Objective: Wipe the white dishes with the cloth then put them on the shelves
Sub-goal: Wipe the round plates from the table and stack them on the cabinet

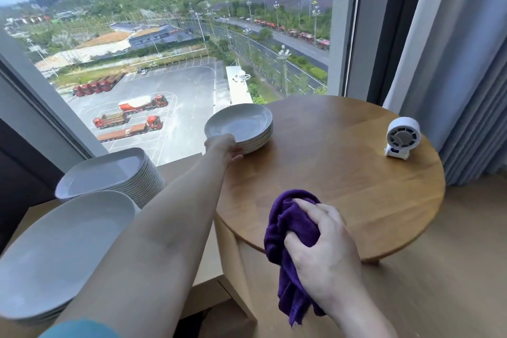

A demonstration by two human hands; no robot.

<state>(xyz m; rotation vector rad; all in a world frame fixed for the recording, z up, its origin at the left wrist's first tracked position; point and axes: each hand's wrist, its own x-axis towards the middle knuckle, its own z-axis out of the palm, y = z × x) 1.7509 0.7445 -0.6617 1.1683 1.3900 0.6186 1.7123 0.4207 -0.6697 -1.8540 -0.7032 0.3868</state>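
- Left hand [223, 147]: arm stretched forward across the frame to the far left edge of the table. Grip clamped on the near rim of the stack of round dishes, thumb side on top and fingers curled against the stack's side. How many dishes it takes hold of cannot be told.
- Stack of round dishes [242, 122]: white and shallow, several high. It stands on the table at its far left edge, close to the window.
- Right hand [322, 245]: low in the foreground, over the near edge of the table. Grip closed round the cloth, fingers wrapped over the bunched fabric.
- Cloth [290, 228]: deep purple and crumpled. The upper part is balled inside the right hand; the loose tail hangs below the wrist.
- Table [343, 173]: round, with a light wooden top.
- Small fan [402, 136]: white, upright, at the table's right edge and well apart from the dishes.
- Stack of rectangular dishes [109, 170]: white with rounded corners, a tall pile on the wooden ledge [178, 166] left of the table.
- Stack of oval dishes [60, 250]: white, nearer the camera on the same side and partly covered by the left forearm.
- Sleeve [79, 329]: teal, at the bottom edge.
- Window [164, 35]: large pane behind the ledge.
- Curtain [466, 63]: grey, hanging at the right.
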